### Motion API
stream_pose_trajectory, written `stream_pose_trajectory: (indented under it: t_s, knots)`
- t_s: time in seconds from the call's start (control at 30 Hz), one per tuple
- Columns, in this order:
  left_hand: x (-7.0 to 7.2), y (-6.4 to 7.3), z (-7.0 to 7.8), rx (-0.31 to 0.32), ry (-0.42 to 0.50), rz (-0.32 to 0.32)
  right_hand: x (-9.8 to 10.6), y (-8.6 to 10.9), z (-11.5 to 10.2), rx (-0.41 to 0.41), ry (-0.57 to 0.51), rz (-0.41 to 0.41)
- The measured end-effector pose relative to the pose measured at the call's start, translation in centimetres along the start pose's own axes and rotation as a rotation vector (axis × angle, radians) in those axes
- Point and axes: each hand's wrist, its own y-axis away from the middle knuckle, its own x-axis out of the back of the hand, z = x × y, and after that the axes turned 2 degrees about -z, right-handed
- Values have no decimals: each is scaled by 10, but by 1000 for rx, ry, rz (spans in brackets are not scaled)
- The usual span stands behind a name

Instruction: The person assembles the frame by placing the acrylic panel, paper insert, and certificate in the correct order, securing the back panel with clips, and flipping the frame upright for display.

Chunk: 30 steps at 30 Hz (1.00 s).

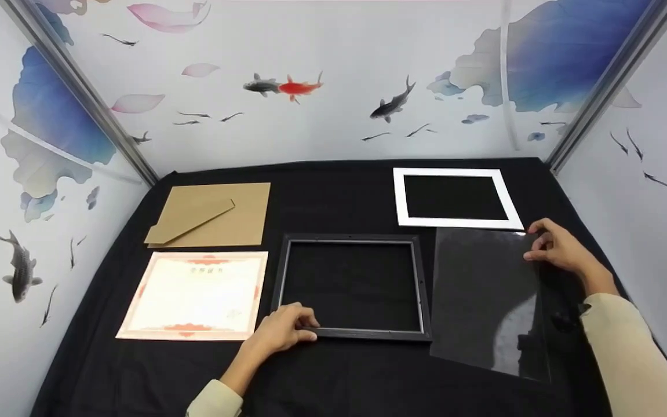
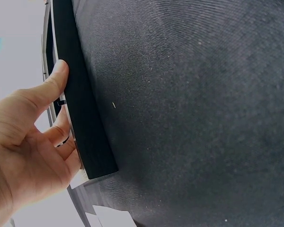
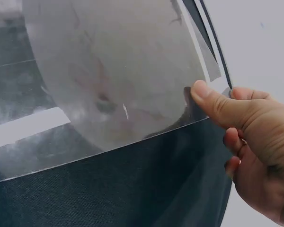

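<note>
A black picture frame (image 1: pixel 362 334) lies in the middle of the black cloth. My left hand (image 1: pixel 287 329) grips its near left corner; in the left wrist view the thumb (image 2: pixel 60 71) lies on the frame's edge (image 2: pixel 87 109) with the other fingers behind it. To the right, my right hand (image 1: pixel 562 250) pinches the far right corner of a clear plastic sheet (image 1: pixel 484 289). In the right wrist view the thumb (image 3: pixel 203 92) presses on the sheet (image 3: pixel 128 75) near its corner. The sheet's near edge sits askew, with bright reflections on its surface.
Behind the clear sheet lies a white mat border (image 1: pixel 455 222). On the left are a brown backing board (image 1: pixel 246 214) with a stand leg and, nearer, a certificate (image 1: pixel 194 298) with a red-patterned edge. Printed wall panels (image 1: pixel 333 133) enclose the table on three sides.
</note>
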Motion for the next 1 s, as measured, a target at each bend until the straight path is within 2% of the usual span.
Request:
stream_pose_trajectory:
  t_s: [0.1,0.17,0.37,0.43,0.57,0.63,0.87,1.0]
  knots:
    - [0,0,0,-9,-4,10,3,3,-3,71,-11,44]
    - [0,-1,-1,-15,-8,16,6,4,-6,88,2,73]
    - [0,-2,-2,-6,0,7,12,12,-20,-2,28,120]
    - [1,-1,-2,6,2,-2,10,16,-24,4,0,140]
    - [0,-1,-2,14,5,-6,8,21,-32,96,-119,172]
    - [0,0,-1,14,3,-1,8,23,-36,117,-146,185]
    - [-3,2,1,38,2,-3,15,35,-51,131,-206,227]
    - [-2,3,1,22,0,15,21,43,-60,141,-241,256]
